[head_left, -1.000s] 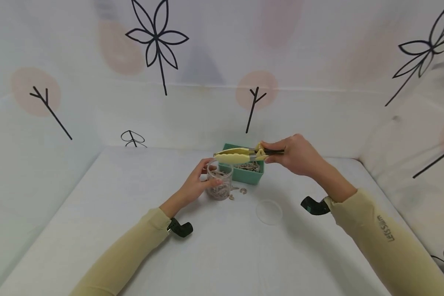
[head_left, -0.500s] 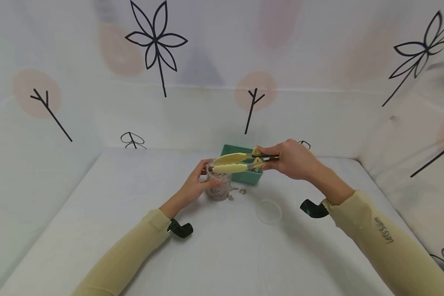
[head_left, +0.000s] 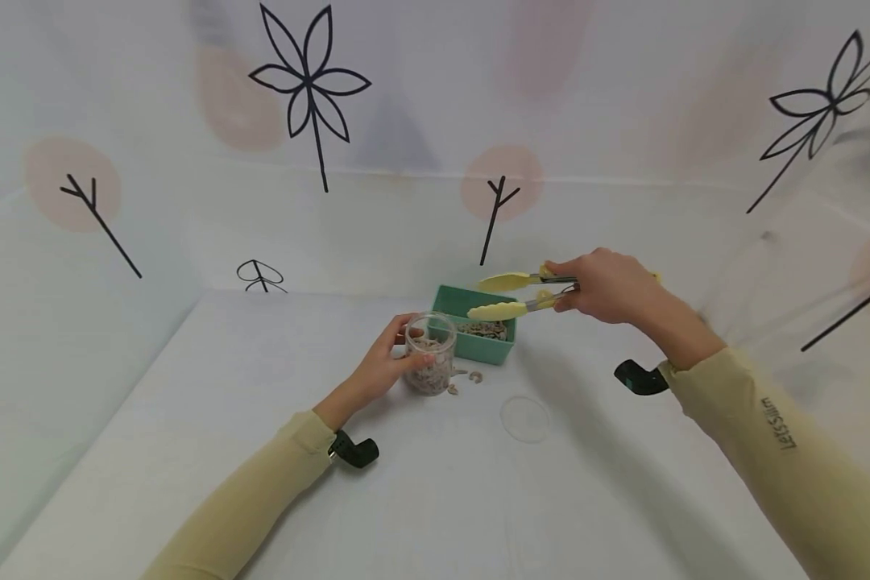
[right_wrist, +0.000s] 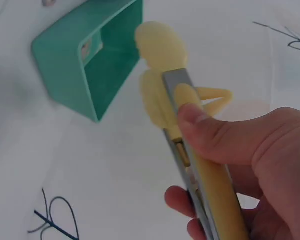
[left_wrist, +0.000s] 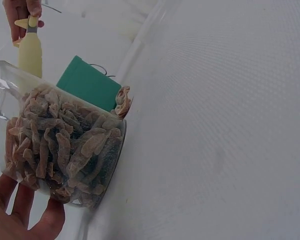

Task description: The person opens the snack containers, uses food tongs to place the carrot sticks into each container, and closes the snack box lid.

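Observation:
My left hand grips a clear jar that stands upright, well filled with dried brownish strips. Thumb and fingers lie on opposite sides of its wall. Up and to the right, my right hand holds yellow-tipped tongs with metal arms. Their two tips stand apart over a green box, and nothing shows between them. More of the strips lie in the box's front part; its back part shows bare green. In the right wrist view, my thumb presses along the tongs' arm.
A few loose pieces lie on the white table beside the jar. A clear round lid lies flat nearer the front. Behind the box rises a white cloth wall with printed flowers.
The tongs dipped from above the jar to its mouth, then rose and moved right over the green box, their tips spreading wider. My left hand and the jar stayed in place.

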Tool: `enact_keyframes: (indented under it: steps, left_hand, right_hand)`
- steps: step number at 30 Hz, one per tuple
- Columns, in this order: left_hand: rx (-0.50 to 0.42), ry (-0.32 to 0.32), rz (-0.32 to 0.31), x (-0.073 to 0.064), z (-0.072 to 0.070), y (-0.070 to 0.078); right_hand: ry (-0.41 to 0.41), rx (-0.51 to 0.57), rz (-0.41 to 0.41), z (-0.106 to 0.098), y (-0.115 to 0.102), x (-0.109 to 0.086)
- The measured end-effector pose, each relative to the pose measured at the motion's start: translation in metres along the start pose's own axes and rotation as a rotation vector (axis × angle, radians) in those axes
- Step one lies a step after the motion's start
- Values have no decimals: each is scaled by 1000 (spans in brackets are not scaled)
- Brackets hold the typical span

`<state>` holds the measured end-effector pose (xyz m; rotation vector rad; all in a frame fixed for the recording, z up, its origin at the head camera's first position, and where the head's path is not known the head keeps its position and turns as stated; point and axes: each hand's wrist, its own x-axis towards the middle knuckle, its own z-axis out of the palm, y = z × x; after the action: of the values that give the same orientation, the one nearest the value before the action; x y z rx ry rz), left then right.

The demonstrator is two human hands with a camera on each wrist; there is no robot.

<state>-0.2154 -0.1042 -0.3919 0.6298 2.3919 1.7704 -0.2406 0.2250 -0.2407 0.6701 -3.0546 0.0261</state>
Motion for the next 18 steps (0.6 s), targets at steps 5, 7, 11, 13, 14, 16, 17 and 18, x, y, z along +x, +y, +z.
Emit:
enact_keyframes:
  steps: [5, 7, 11, 13, 14, 16, 17, 18]
  left_hand:
    - [0, 0, 17, -8, 1, 15]
    - [-1, -3, 17, -8, 1, 16]
    - [2, -5, 0, -8, 1, 16]
    - [3, -5, -3, -8, 1, 16]
    - [3, -5, -6, -7, 1, 15]
    - [1, -3, -2, -7, 1, 14]
    - [-2, -2, -3, -5, 1, 10]
    - [-6, -1, -5, -3, 1, 5]
  right_hand:
    - [-122, -132, 29, -5, -4, 13]
    - [-170, -175, 22, -6, -9, 19]
    - [-224, -254, -17, -7, -23, 32]
    - [-233, -271, -27, -4, -29, 38]
    - [-241, -279, -30, -2, -32, 41]
    - [-253, -275, -36, 4, -37, 45]
    - [-259, -266, -35, 7, -39, 46]
    - [-260, -257, -37, 10, -40, 47]
